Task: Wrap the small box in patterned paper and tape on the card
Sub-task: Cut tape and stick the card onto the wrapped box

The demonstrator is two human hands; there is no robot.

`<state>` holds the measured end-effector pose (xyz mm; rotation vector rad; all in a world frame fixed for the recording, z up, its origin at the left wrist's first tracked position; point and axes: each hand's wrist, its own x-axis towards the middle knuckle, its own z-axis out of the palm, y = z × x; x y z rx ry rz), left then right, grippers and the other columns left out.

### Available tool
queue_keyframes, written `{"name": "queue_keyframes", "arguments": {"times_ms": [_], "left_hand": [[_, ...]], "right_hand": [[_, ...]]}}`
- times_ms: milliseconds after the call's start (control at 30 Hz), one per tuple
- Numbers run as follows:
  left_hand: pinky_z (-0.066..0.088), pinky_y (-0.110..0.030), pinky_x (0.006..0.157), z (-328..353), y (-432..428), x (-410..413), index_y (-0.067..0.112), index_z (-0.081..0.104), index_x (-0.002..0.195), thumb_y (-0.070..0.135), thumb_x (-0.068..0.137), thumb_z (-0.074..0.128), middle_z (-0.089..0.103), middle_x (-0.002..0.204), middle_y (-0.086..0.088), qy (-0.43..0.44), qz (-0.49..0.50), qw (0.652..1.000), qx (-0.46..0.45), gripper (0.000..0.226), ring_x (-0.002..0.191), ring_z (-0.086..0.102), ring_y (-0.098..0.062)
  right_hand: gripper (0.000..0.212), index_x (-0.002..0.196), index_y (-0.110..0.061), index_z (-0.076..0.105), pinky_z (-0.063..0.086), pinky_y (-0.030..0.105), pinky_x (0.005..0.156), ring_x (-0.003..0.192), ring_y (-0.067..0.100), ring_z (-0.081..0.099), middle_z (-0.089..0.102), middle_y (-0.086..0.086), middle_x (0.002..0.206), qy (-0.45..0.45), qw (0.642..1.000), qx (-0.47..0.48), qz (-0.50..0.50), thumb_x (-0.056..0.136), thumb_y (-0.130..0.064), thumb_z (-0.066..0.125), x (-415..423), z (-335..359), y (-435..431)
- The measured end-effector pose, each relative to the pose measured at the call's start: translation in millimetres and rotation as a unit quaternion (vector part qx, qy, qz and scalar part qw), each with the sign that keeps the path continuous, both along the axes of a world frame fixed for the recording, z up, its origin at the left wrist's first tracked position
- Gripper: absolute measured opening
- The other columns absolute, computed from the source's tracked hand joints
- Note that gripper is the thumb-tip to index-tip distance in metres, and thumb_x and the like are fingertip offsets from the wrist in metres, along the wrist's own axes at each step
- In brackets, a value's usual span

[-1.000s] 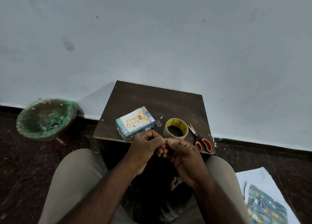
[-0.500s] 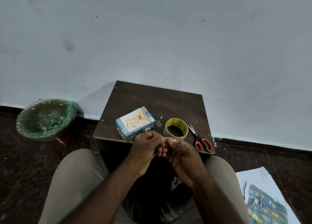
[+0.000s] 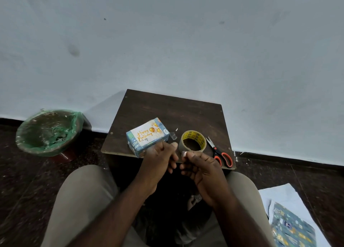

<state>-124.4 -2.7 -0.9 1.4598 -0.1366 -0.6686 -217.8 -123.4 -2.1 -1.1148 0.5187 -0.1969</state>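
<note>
The small box (image 3: 147, 137), wrapped in blue patterned paper, lies on the dark wooden table (image 3: 167, 110) with a "Happy Birthday" card on top. Just in front of it, my left hand (image 3: 158, 159) has its fingers curled, and I see nothing in them. My right hand (image 3: 201, 166) pinches a small piece of clear tape (image 3: 183, 154) between thumb and forefinger, close to the tape roll (image 3: 193, 143). A narrow gap separates the two hands.
Red-handled scissors (image 3: 221, 154) lie right of the roll. A scrap of clear tape (image 3: 174, 135) sits on the table between box and roll. A green-lined bin (image 3: 48, 131) stands on the floor at left. Spare patterned paper (image 3: 292, 228) lies on a white sheet (image 3: 277, 192) at lower right.
My hands were pressed together over the tape piece; now they have drawn slightly apart, and the piece stays at my right thumb tip.
</note>
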Motion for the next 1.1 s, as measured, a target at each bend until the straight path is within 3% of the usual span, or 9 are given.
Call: {"name": "queue_keyframes", "arguments": {"times_ms": [100,233,367,633,800,900,1000,1100], "left_hand": [[0.050,-0.025,0.054,0,0,-3,0.009,0.068,0.091,0.031,0.089,0.071,0.069,0.067,-0.002,-0.044,-0.049,0.997,0.027,0.022,0.058,0.060,-0.012],[0.054,-0.026,0.063,-4,5,1,0.010,0.071,0.089,0.019,0.091,0.070,0.071,0.068,-0.005,-0.070,-0.072,0.994,0.040,0.010,0.062,0.064,-0.014],[0.055,-0.027,0.065,-6,3,1,0.008,0.070,0.089,0.013,0.095,0.063,0.069,0.066,-0.004,-0.064,-0.078,0.995,0.023,0.011,0.063,0.064,-0.016],[0.054,-0.025,0.060,0,1,0,0.001,0.068,0.088,0.006,0.100,0.051,0.068,0.069,-0.010,0.023,-0.073,0.995,-0.058,0.021,0.063,0.064,-0.018],[0.058,-0.030,0.071,1,3,0,0.006,0.072,0.097,0.010,0.092,0.067,0.074,0.082,-0.012,-0.001,-0.094,0.995,-0.022,0.008,0.073,0.071,-0.021],[0.059,-0.025,0.067,1,4,-2,0.009,0.072,0.093,0.007,0.089,0.069,0.075,0.080,-0.010,-0.059,-0.096,0.993,0.035,0.005,0.071,0.073,-0.017],[0.058,-0.023,0.063,3,6,-1,0.009,0.072,0.088,0.006,0.087,0.072,0.074,0.075,-0.008,-0.090,-0.097,0.989,0.068,0.003,0.067,0.072,-0.014],[0.058,-0.022,0.061,4,6,0,0.010,0.071,0.085,0.008,0.084,0.074,0.074,0.072,-0.005,-0.105,-0.087,0.986,0.090,0.004,0.066,0.072,-0.013]], "right_hand": [[0.023,0.097,0.001,0.072,0.052,0.041,0.079,0.084,0.031,0.065,0.070,0.024,0.094,0.005,0.997,-0.071,0.017,0.098,-0.015,0.055,-2,-1,0],[0.021,0.095,0.001,0.072,0.053,0.035,0.076,0.081,0.027,0.065,0.071,0.022,0.090,0.009,0.993,-0.117,0.015,0.098,-0.012,0.056,-4,0,1],[0.024,0.094,0.008,0.070,0.052,0.038,0.077,0.081,0.032,0.063,0.068,0.025,0.088,-0.012,0.998,-0.064,0.010,0.093,-0.013,0.059,-2,-1,4],[0.023,0.085,-0.002,0.074,0.054,0.033,0.073,0.073,0.023,0.063,0.066,0.019,0.080,-0.030,0.999,0.025,-0.007,0.092,-0.013,0.055,2,-1,6],[0.021,0.095,0.000,0.072,0.055,0.039,0.077,0.080,0.030,0.066,0.072,0.020,0.090,-0.008,0.991,-0.135,-0.005,0.094,-0.017,0.060,-4,-5,-2],[0.016,0.095,-0.002,0.073,0.057,0.033,0.074,0.080,0.026,0.070,0.074,0.014,0.086,0.006,0.975,-0.223,0.014,0.095,-0.013,0.062,-6,-5,-4],[0.015,0.095,-0.003,0.074,0.058,0.034,0.075,0.082,0.028,0.072,0.075,0.011,0.086,0.013,0.969,-0.245,0.023,0.095,-0.012,0.062,-7,-6,-1],[0.015,0.095,-0.004,0.075,0.057,0.048,0.081,0.085,0.034,0.072,0.076,0.013,0.087,0.015,0.973,-0.231,0.014,0.096,-0.012,0.062,-6,-8,3]]}}
